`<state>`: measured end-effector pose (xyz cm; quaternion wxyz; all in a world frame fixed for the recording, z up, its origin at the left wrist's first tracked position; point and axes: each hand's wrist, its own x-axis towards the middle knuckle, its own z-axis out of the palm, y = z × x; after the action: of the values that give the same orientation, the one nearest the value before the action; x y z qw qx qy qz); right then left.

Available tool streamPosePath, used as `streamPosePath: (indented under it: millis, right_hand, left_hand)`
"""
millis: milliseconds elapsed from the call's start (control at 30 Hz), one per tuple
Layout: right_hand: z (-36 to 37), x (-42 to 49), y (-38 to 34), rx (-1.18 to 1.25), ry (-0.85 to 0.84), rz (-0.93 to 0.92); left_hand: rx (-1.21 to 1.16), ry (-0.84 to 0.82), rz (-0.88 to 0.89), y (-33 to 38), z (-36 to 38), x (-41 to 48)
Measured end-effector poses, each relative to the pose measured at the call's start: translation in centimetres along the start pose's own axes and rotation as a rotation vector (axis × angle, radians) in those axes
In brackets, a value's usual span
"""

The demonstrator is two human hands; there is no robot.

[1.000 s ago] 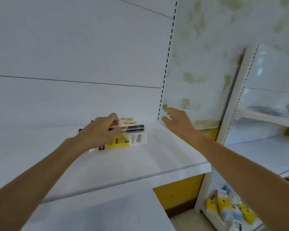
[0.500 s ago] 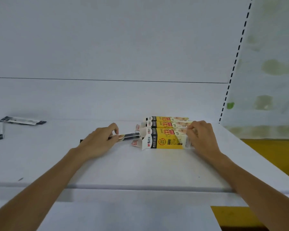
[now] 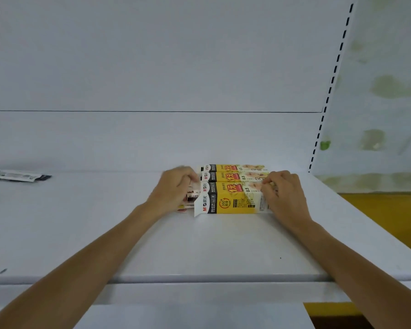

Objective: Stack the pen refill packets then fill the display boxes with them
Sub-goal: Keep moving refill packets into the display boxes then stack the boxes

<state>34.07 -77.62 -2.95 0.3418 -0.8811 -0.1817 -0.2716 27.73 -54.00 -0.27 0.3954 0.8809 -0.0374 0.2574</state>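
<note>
A white shelf point(image 3: 223, 245) is spread across the view. Three yellow-and-white display boxes point(image 3: 233, 176) are laid side by side near its back. The nearest box point(image 3: 235, 203) is gripped at its right end by the right hand point(image 3: 284, 195). Refill packets point(image 3: 190, 195) are clasped under the curled left hand point(image 3: 173, 188) at that box's open left end. Loose packets point(image 3: 17, 175) are seen at the far left.

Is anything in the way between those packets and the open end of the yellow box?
Nothing visible does. The left hand holds the refill packets right at the open left end of the nearest display box; the right hand grips its other end.
</note>
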Motion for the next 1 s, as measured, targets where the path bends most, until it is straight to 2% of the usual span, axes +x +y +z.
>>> streamPosePath:
  millis: [67,100,133,233,300,467,667,733,800,833,933,1000]
  right_hand:
    - [0.0,0.0,0.0,0.002,0.005,0.001]
    - [0.1,0.0,0.1,0.008,0.01,0.003]
    - [0.1,0.0,0.1,0.014,0.014,0.005]
    - [0.2,0.0,0.2,0.016,0.019,0.007]
    - [0.2,0.0,0.2,0.006,0.025,0.001]
    - [0.2,0.0,0.1,-0.003,0.018,-0.001]
    - [0.0,-0.1,0.1,0.007,0.012,0.001]
    - [0.0,-0.1,0.3,0.009,0.013,-0.002]
    - [0.0,0.0,0.3,-0.001,0.017,-0.009]
    - [0.0,0.0,0.3,-0.006,0.018,-0.012]
    - [0.1,0.0,0.3,-0.008,0.021,-0.009]
    - [0.1,0.0,0.3,-0.005,0.02,0.002]
  left_hand:
    - [0.008,0.304,0.064,0.1,-1.0,0.3]
    - [0.022,0.372,0.027,0.0,-1.9,0.4]
    - [0.059,0.347,-0.063,-0.5,-2.9,0.5]
    - [0.204,-0.007,-0.451,-2.7,-5.3,-0.6]
    - [0.168,-0.118,-0.531,-3.4,-5.9,-1.6]
    - [0.023,-0.084,-0.368,-1.8,-4.3,-1.8]
    - [-0.148,-0.198,-0.257,0.6,0.4,-1.8]
    - [-0.155,-0.077,-0.218,0.3,0.6,-1.8]
    - [0.037,0.079,-0.158,-0.6,0.2,-1.5]
    - [0.132,0.095,-0.157,-1.0,-0.2,-1.5]
    - [0.237,-0.054,-0.183,-1.4,-0.9,-1.5]
    - [0.195,-0.186,-0.156,-1.3,-1.1,-1.6]
